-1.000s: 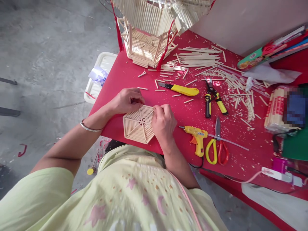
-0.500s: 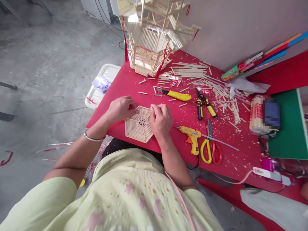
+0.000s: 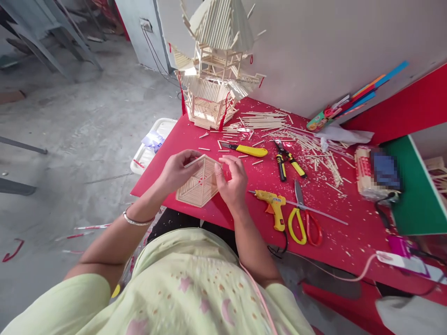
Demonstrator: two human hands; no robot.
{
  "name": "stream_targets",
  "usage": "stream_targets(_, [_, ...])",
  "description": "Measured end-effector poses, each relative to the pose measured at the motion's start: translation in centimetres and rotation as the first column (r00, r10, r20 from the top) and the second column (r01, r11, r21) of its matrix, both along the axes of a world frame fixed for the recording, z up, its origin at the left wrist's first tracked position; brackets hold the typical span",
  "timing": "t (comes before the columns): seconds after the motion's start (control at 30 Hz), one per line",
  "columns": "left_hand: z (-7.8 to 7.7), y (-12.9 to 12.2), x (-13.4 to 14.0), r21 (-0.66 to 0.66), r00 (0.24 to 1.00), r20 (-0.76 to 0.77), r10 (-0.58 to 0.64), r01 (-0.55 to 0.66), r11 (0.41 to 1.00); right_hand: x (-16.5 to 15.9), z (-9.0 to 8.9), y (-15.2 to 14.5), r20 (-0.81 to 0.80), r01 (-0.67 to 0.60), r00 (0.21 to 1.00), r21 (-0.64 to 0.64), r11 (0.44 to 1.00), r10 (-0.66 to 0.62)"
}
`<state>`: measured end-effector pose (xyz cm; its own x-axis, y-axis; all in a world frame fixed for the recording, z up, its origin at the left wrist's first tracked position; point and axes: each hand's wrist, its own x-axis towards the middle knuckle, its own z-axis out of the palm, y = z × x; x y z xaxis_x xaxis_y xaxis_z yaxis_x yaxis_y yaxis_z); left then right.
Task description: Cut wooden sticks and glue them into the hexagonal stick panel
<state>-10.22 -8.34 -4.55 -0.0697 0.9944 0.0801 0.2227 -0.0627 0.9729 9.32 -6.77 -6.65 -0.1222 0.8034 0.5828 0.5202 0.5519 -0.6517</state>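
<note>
A hexagonal panel of thin wooden sticks, patterned like a spider web, tilts up over the near edge of the red table. My left hand grips its upper left edge, thumb and fingers closed on it. Beside the panel's right edge is my right hand, its thumb and fingers apart; the thumb tip is close to the rim, and whether it touches I cannot tell. Beyond my hands lies a yellow utility knife. A yellow glue gun rests to the right of my right hand.
A stick-built pagoda with red tassels stands at the table's back left. Loose sticks and scraps spread across the back. Wire cutters, scissors and a bundle of sticks lie rightward. A white tray is left of the table.
The panel has gone from lying nearly flat to tilted up, held by my left hand. My right hand's fingers have opened away from its edge. The view has tipped upward, showing more of the pagoda.
</note>
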Motion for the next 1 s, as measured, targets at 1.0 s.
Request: stream_targets(1.0, [1.1,-2.0,2.0,0.180,0.973,-0.108,0.204,-0.183,0.967,-0.5,0.5,-1.8,-0.512,-0.172,0.848,-0.021,0.985,0.137])
